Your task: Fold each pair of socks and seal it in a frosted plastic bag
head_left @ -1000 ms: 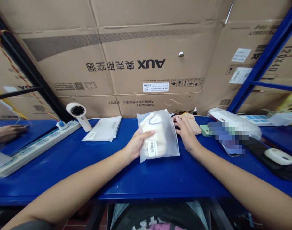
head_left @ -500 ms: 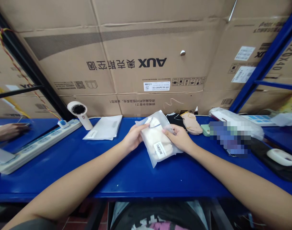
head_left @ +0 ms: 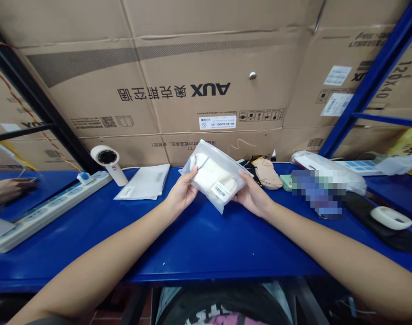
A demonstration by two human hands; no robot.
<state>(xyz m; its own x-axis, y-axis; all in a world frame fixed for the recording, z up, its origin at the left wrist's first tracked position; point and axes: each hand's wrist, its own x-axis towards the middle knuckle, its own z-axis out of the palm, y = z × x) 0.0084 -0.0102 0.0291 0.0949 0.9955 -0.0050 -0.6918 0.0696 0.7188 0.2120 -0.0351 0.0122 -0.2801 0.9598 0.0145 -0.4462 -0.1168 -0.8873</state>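
A frosted plastic bag (head_left: 214, 174) with folded white cloth inside and a barcode label near its lower edge is held tilted above the blue table (head_left: 192, 243). My left hand (head_left: 183, 192) pinches its left side, thumb on the front. On the right side, my right hand (head_left: 253, 194) grips the bag's edge, its fingers partly hidden behind it. Black socks (head_left: 249, 169) and beige socks (head_left: 268, 173) lie behind my right hand. Flat frosted bags (head_left: 144, 182) rest on the table to the left.
A white handheld fan (head_left: 111, 163) and a long power strip (head_left: 50, 210) are at the left, with another person's blurred hand (head_left: 11, 190) beyond. At the right are a green case (head_left: 286, 182), a plastic-wrapped package (head_left: 327, 168) and a white oval object (head_left: 391, 218). Cardboard (head_left: 178, 58) stands behind.
Both hands have raised and turned the bag, its top edge now slanting down to the right. My left hand moved slightly left. The camera view shifted a little.
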